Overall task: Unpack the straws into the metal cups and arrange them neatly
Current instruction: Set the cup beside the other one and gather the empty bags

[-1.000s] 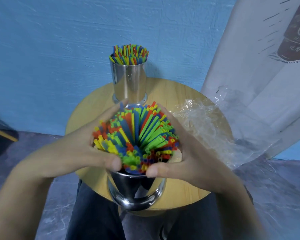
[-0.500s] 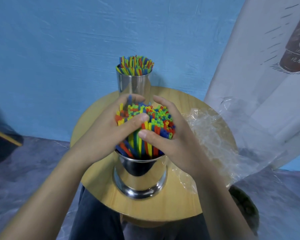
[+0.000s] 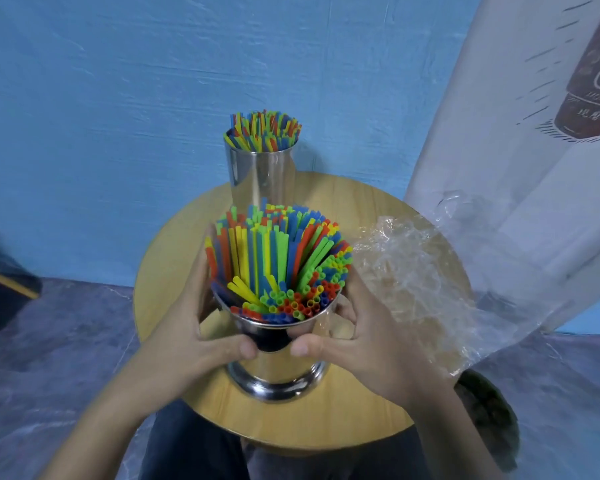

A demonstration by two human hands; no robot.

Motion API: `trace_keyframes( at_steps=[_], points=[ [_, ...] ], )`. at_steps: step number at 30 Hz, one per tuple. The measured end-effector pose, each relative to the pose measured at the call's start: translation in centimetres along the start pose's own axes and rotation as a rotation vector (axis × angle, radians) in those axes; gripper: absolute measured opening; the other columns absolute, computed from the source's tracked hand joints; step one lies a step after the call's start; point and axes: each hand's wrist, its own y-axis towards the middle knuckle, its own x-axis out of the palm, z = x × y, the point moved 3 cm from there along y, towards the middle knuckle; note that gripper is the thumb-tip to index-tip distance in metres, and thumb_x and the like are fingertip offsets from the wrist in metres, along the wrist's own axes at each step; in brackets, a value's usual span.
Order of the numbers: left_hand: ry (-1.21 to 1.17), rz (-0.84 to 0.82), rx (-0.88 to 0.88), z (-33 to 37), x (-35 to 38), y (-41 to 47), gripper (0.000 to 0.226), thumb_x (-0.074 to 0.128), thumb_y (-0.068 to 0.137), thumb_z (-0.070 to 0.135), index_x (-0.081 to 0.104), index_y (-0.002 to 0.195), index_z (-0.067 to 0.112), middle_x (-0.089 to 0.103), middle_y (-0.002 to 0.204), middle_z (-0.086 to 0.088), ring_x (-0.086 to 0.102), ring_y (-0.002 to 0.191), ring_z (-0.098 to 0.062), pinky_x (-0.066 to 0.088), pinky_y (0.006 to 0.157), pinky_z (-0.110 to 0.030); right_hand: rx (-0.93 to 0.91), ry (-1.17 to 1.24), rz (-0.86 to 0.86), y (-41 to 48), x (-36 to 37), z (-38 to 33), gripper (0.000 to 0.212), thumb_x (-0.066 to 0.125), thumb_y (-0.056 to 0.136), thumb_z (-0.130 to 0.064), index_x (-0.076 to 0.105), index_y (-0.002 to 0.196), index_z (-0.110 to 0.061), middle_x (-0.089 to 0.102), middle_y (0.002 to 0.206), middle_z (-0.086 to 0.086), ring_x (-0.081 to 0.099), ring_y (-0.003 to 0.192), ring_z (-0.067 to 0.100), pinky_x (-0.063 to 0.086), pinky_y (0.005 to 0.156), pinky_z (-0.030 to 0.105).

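On the round wooden bench [image 3: 326, 420] right in front of you, the biggest loose thing is the crumpled clear plastic wrapper [image 3: 406, 271]. It lies on your right side of the top and hangs over the edge. Your left hand [image 3: 187, 327] and right hand [image 3: 368, 344] wrap the near metal cup [image 3: 278, 362] from either side, thumbs pressed on its front wall with their tips close together and fingers curled round behind. That cup stands upright near the front edge, just left of the wrapper. Behind it the far metal cup [image 3: 262, 174] stands upright, clear of your hands. Coloured straws [image 3: 274, 258] fan out unevenly above the near cup's rim, just over your thumbs, and hide the far cup's base. The far cup's straws [image 3: 264, 129] stand in a tighter bunch.
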Motion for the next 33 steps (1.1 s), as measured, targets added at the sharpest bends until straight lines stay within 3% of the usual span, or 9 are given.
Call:
trace_keyframes(
  at_steps=[4, 8, 11, 14, 16, 20, 24, 29, 33],
  points=[
    [0.145, 0.089, -0.057, -0.8, 0.2, -1.1, 0.102, 0.075, 0.052, 0.086, 0.039, 0.141, 0.050, 0.055, 0.135, 0.036, 0.052, 0.125, 0.012, 0.047, 0.093, -0.010, 0.054, -0.094, 0.014, -1.0, 0.4, 0.6, 0.094, 0.091, 0.071, -0.044, 0.022, 0.128, -0.075, 0.042, 0.122, -0.061, 0.044, 0.108, -0.035, 0.036, 0.080, -0.008],
    [0.225, 0.116, -0.109, -2.3, 0.5, -2.2, 0.102, 0.077, 0.050, 0.084, 0.035, 0.140, 0.060, 0.050, 0.137, 0.037, 0.049, 0.125, 0.013, 0.046, 0.098, -0.027, 0.040, -0.175, 0.040, -1.1, 0.4, 0.6, 0.091, 0.091, 0.070, -0.049, 0.022, 0.121, -0.079, 0.043, 0.117, -0.062, 0.046, 0.106, -0.034, 0.036, 0.078, -0.008],
    [0.236, 0.143, -0.107, -2.5, 0.4, -2.1, 0.104, 0.080, 0.050, 0.079, 0.034, 0.142, 0.059, 0.050, 0.136, 0.039, 0.049, 0.125, 0.012, 0.048, 0.098, -0.028, 0.017, -0.204, 0.058, -0.8, 0.4, 0.4, 0.090, 0.090, 0.069, -0.050, 0.021, 0.120, -0.079, 0.044, 0.114, -0.062, 0.046, 0.105, -0.034, 0.038, 0.079, -0.006],
    [0.222, 0.181, -0.051, -1.1, -0.2, -1.1, 0.097, 0.080, 0.054, 0.066, 0.039, 0.141, 0.056, 0.054, 0.134, 0.038, 0.051, 0.125, 0.011, 0.047, 0.093, -0.020, -0.034, -0.211, 0.115, 0.2, 0.1, -0.5, 0.093, 0.089, 0.067, -0.055, 0.023, 0.129, -0.074, 0.051, 0.116, -0.054, 0.048, 0.108, -0.031, 0.039, 0.083, -0.003],
    [0.225, 0.213, -0.009, 0.1, -0.8, 0.0, 0.094, 0.080, 0.056, 0.063, 0.042, 0.141, 0.052, 0.056, 0.134, 0.035, 0.053, 0.125, 0.010, 0.046, 0.091, -0.018, -0.090, -0.219, 0.142, 1.1, -0.4, -1.4, 0.094, 0.088, 0.067, -0.056, 0.029, 0.141, -0.058, 0.056, 0.122, -0.042, 0.051, 0.109, -0.026, 0.041, 0.086, -0.001],
    [0.197, 0.239, 0.059, 2.5, -1.6, 3.1, 0.090, 0.082, 0.060, 0.056, 0.045, 0.141, 0.048, 0.059, 0.135, 0.029, 0.055, 0.126, 0.005, 0.051, 0.095, -0.026, -0.208, -0.206, 0.239, 3.2, -2.2, -3.1, 0.091, 0.090, 0.070, -0.048, 0.042, 0.145, -0.030, 0.067, 0.128, -0.019, 0.062, 0.117, -0.007, 0.055, 0.099, 0.026],
    [0.213, 0.262, 0.096, 3.4, -1.4, 7.5, 0.090, 0.091, 0.071, 0.036, 0.045, 0.149, 0.038, 0.056, 0.139, 0.017, 0.054, 0.129, 0.000, 0.056, 0.097, -0.031, -0.237, -0.134, 0.351, 5.4, -4.9, -2.8, 0.089, 0.089, 0.071, -0.050, 0.044, 0.144, -0.025, 0.068, 0.129, -0.009, 0.065, 0.120, 0.008, 0.057, 0.100, 0.041],
    [0.210, 0.274, 0.120, 4.2, 0.0, 13.1, 0.099, 0.084, 0.069, 0.050, 0.039, 0.155, 0.032, 0.059, 0.141, 0.011, 0.057, 0.128, -0.006, 0.052, 0.103, -0.035, -0.200, -0.183, 0.369, 7.8, -9.3, -2.6, 0.088, 0.089, 0.075, -0.046, 0.040, 0.146, -0.030, 0.060, 0.133, -0.013, 0.060, 0.126, 0.012, 0.054, 0.106, 0.038],
    [0.191, 0.271, 0.102, 4.2, 2.0, 16.8, 0.103, 0.079, 0.064, 0.061, 0.038, 0.155, 0.038, 0.056, 0.143, 0.023, 0.059, 0.122, 0.002, 0.051, 0.108, -0.042, -0.173, -0.240, 0.381, 9.9, -12.9, -1.3, 0.095, 0.090, 0.076, -0.041, 0.035, 0.152, -0.022, 0.056, 0.141, -0.004, 0.059, 0.124, 0.012, 0.053, 0.098, 0.019]
  ],
)
